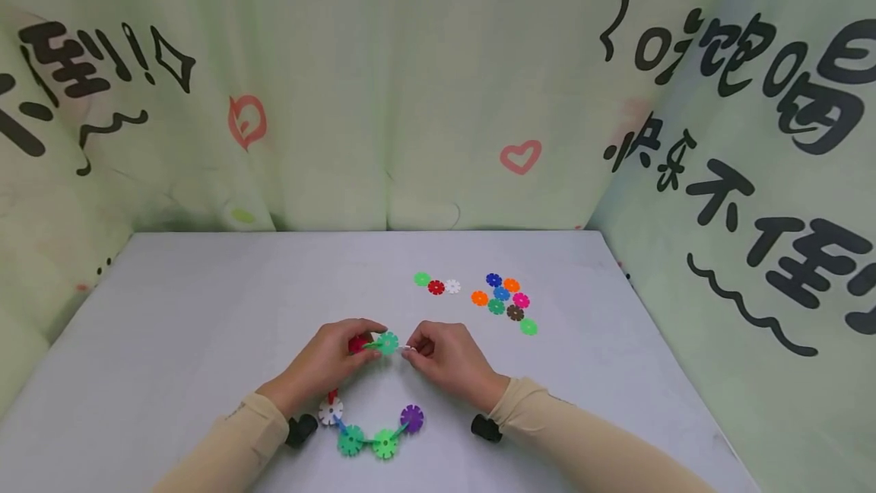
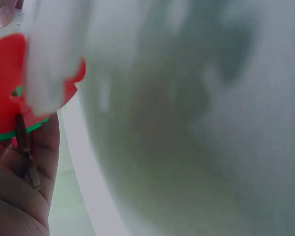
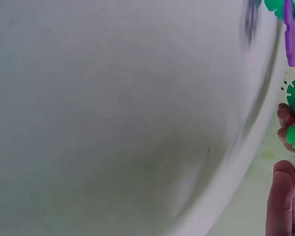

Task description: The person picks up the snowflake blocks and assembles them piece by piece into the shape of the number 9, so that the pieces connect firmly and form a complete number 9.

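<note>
My left hand (image 1: 322, 360) grips the upper end of a chain of notched plastic snowflake discs, around a pinkish-red disc (image 1: 357, 344) and a green disc (image 1: 387, 342). My right hand (image 1: 448, 360) pinches a white disc (image 1: 407, 348) edge-on at the green disc's right side; whether their slots interlock I cannot tell. The chain curves down past a white disc (image 1: 331, 411), a teal disc (image 1: 351, 440) and a light green disc (image 1: 385, 444) to a purple disc (image 1: 412, 418). In the left wrist view a red disc (image 2: 2, 83) is close to the camera, beside the left fingers.
Loose discs lie on the white table (image 1: 205, 303) beyond the hands: a short row with a red disc (image 1: 436, 287), and a cluster at right around a blue disc (image 1: 502, 294). A printed curtain (image 1: 328, 97) hangs behind the table and along its sides.
</note>
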`<state>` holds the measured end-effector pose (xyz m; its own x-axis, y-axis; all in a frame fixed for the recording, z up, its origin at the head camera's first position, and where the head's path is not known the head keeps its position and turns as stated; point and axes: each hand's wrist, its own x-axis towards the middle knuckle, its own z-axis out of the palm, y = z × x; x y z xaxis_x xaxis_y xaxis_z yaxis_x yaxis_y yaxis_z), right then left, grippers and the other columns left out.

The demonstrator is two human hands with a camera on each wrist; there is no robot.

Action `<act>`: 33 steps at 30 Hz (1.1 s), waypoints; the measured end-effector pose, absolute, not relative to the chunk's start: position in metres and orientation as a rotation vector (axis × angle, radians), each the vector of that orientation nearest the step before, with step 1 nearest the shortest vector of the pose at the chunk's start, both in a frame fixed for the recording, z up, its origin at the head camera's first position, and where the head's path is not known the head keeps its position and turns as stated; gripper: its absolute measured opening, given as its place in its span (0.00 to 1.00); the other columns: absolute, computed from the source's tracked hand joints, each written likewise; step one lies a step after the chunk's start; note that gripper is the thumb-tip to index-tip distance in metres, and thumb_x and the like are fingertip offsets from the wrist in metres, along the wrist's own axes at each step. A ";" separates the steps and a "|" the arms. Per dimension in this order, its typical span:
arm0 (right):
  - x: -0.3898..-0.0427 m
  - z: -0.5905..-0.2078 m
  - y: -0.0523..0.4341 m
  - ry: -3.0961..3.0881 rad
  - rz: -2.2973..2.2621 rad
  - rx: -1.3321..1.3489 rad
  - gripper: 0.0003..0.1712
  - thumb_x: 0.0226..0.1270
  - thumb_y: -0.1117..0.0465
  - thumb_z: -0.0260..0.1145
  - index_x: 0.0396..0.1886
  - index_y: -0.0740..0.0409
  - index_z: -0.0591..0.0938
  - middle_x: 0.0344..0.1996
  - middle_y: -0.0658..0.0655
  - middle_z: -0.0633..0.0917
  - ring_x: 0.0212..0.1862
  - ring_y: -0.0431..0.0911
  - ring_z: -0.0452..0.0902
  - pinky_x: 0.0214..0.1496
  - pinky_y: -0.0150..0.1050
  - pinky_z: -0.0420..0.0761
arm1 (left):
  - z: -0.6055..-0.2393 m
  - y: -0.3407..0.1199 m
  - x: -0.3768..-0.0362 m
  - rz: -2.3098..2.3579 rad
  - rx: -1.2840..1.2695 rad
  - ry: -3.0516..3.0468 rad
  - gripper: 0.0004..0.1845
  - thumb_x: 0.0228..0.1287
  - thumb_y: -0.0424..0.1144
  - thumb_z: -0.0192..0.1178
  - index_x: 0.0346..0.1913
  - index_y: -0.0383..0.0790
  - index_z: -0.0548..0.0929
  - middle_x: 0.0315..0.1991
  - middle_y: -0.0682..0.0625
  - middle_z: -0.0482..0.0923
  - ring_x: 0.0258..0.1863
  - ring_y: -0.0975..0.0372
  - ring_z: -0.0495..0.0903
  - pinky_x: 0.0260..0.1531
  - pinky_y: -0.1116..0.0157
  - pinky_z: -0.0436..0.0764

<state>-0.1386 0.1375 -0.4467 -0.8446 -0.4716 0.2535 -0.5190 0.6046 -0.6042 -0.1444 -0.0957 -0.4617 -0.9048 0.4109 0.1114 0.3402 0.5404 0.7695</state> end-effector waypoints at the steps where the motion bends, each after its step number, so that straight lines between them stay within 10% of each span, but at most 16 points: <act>1: -0.139 -0.447 0.137 -2.749 1.063 0.856 0.07 0.60 0.63 0.76 0.31 0.51 0.84 0.25 0.42 0.83 0.28 0.31 0.77 0.33 0.28 0.79 | -0.461 -0.096 -0.144 1.312 0.652 2.684 0.20 0.59 0.36 0.73 0.55 0.47 0.84 0.41 0.61 0.80 0.37 0.64 0.75 0.43 0.63 0.79; 33: -0.140 -0.449 0.131 -2.599 1.110 0.929 0.05 0.58 0.68 0.75 0.32 0.57 0.88 0.28 0.47 0.85 0.29 0.32 0.79 0.33 0.25 0.79 | -0.459 -0.089 -0.143 1.341 0.671 2.776 0.18 0.56 0.35 0.74 0.50 0.39 0.87 0.44 0.54 0.85 0.41 0.63 0.81 0.45 0.61 0.82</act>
<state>-0.1396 0.1306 -0.4486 -0.7926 -0.4799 0.3762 -0.6036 0.5300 -0.5956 -0.1429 -0.0893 -0.4586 -0.9093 0.3689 0.1923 0.3800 0.5483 0.7450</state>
